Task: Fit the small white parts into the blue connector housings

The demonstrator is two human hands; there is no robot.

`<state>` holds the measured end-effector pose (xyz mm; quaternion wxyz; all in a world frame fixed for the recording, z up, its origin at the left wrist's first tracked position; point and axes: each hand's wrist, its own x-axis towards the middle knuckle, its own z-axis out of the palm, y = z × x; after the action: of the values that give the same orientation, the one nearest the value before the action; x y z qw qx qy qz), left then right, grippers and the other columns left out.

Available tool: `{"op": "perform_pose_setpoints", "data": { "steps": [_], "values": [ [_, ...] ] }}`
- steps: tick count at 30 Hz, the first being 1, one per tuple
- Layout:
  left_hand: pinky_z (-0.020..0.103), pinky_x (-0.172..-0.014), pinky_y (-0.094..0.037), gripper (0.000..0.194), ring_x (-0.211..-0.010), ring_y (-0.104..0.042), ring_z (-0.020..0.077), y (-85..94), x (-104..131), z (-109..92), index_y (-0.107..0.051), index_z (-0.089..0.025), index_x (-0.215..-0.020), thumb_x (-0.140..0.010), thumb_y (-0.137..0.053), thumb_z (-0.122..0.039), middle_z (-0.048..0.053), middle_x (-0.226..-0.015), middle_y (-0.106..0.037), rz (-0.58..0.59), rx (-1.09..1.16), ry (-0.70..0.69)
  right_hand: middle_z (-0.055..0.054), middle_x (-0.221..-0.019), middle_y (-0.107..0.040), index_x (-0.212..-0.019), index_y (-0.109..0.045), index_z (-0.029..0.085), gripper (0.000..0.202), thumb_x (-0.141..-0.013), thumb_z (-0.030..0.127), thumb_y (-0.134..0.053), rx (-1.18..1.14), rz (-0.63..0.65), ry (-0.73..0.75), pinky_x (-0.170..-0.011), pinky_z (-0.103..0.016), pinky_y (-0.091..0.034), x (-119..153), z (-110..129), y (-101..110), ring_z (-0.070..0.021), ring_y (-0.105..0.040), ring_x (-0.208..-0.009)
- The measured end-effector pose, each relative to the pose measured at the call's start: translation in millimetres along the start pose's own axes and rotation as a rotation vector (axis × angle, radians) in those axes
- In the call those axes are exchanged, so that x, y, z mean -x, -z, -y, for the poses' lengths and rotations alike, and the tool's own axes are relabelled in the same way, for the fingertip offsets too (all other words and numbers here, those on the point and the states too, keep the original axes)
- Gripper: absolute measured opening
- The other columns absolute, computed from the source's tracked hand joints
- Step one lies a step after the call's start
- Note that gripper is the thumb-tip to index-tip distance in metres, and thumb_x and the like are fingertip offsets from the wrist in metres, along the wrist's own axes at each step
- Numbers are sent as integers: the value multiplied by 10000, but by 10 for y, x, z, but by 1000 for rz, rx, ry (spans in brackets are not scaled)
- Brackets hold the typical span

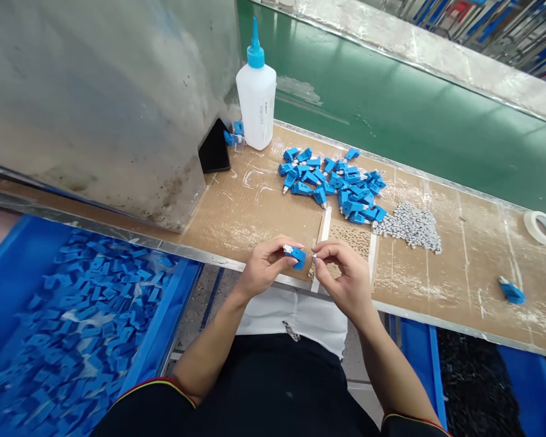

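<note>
Near the table's front edge, my left hand (264, 267) holds a blue plastic part (295, 257) with a white tip between thumb and fingers. Just to its right, my right hand (346, 276) pinches a small whitish piece (314, 256), apart from the blue part. Beyond my hands lies a pile of blue parts (350, 185), many with white ends. A heap of small grey pieces (409, 226) is spread to the right of that pile. Tiny dark pieces (352, 238) lie between two white strips behind my right hand.
A white bottle (257, 103) with a blue nozzle stands at the back, beside a black phone-like object (215, 149). A metal panel (118, 109) rises at left. A tape roll (542, 227) and a blue part (512, 291) lie at right. Blue bins (150, 340) flank me.
</note>
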<state>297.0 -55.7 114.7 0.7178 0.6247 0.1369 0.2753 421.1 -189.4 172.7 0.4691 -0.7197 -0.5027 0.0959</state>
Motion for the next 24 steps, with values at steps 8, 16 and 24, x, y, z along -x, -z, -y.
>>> {"op": "perform_pose_setpoints", "data": {
  "steps": [8, 16, 24],
  "values": [
    [237, -725, -552, 257, -792, -677, 149, -27, 13, 43, -751, -176, -928, -815, -801, -401, 39, -853, -721, -53, 61, 7, -28, -846, -699, -845, -599, 224, 91, -916, 171, -584, -65, 19, -25, -626, -267, -534, -51, 3, -177, -136, -639, -712],
    [256, -700, -536, 279, -766, -672, 156, -36, 1, 30, -761, -182, -929, -832, -773, -443, 51, -863, -738, -61, -73, -10, -25, -826, -674, -842, -588, 231, 106, -911, 158, -557, -8, 45, -27, -625, -279, -521, -55, -6, -181, -144, -617, -699],
    [243, -669, -518, 260, -757, -665, 153, -23, 13, 44, -768, -185, -974, -877, -730, -423, 53, -860, -731, -38, -147, -53, -20, -828, -663, -855, -578, 235, 106, -932, 169, -551, 43, 89, -9, -642, -274, -514, -66, -20, -150, -147, -617, -698]
  ]
}}
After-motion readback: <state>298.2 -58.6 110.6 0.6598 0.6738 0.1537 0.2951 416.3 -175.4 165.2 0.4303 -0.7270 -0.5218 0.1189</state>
